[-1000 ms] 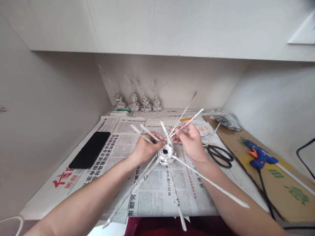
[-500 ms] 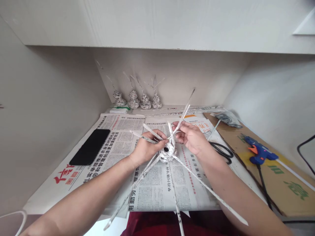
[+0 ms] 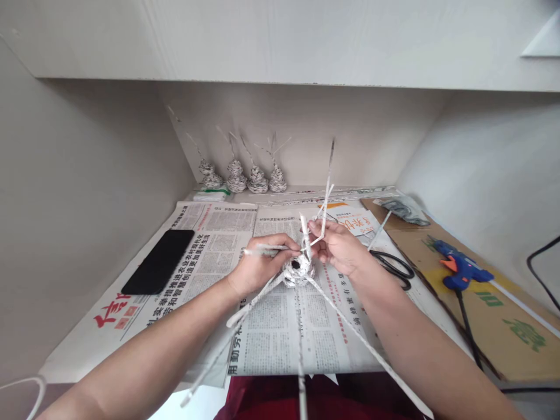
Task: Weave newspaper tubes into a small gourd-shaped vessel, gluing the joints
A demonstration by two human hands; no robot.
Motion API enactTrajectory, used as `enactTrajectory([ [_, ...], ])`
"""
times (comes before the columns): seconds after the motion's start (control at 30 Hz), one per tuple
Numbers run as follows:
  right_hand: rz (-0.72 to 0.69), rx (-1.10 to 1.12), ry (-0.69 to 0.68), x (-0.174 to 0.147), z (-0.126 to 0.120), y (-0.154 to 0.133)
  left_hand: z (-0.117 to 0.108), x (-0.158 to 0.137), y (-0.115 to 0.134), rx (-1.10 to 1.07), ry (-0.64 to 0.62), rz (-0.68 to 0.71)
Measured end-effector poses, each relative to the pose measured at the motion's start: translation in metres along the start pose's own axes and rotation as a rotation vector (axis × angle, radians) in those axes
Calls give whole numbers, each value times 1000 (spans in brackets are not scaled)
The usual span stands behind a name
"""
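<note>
A small ring-shaped weave (image 3: pixel 298 276) of rolled newspaper, with a dark hole at its middle, is held over the newspaper sheets. Long paper rods fan out from it, one rod (image 3: pixel 345 312) running down to the right. Fingers of my left hand (image 3: pixel 262 265) pinch the far-left rim of the weave, with a rod lying across the hand. At the weave's far right side, my right hand (image 3: pixel 339 245) grips a bent paper rod (image 3: pixel 326 216) between thumb and fingers. Another short rod stands upright between the two hands.
Newspaper sheets (image 3: pixel 271 344) cover the tabletop. A black phone (image 3: pixel 158 261) lies left. Several woven gourd shapes (image 3: pixel 258 179) stand along the back wall. On the right are black-handled scissors (image 3: pixel 394 269), cardboard (image 3: pixel 494 326) and a blue glue gun (image 3: pixel 466 269) with its cord.
The rod in my right hand has swung more upright and now shows a sharp bend. Rods by my left hand have shifted downward, and the near rod has moved left.
</note>
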State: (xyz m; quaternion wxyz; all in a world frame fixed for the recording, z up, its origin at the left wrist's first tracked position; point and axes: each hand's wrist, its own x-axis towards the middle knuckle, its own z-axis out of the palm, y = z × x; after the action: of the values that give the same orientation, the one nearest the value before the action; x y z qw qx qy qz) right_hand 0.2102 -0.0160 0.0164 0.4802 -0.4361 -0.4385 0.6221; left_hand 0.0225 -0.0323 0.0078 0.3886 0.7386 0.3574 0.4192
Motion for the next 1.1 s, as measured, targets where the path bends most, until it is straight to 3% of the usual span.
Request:
enactTrajectory([
  [0.33,-155,-71,-139,-4,10,4,2,3,-6,-315,24,-250],
  [0.6,-183,-81,-105,-10,12,0,2,4,1,-310,-25,-320],
  [0.7,-196,3,-56,-12,11,-5,0,5,0,-315,4,-371],
  [0.87,-323,48,146,-6,8,-7,-10,10,2,-352,131,-487],
  [1.1,-353,18,229,1,4,6,-14,14,-8,-337,272,-419],
])
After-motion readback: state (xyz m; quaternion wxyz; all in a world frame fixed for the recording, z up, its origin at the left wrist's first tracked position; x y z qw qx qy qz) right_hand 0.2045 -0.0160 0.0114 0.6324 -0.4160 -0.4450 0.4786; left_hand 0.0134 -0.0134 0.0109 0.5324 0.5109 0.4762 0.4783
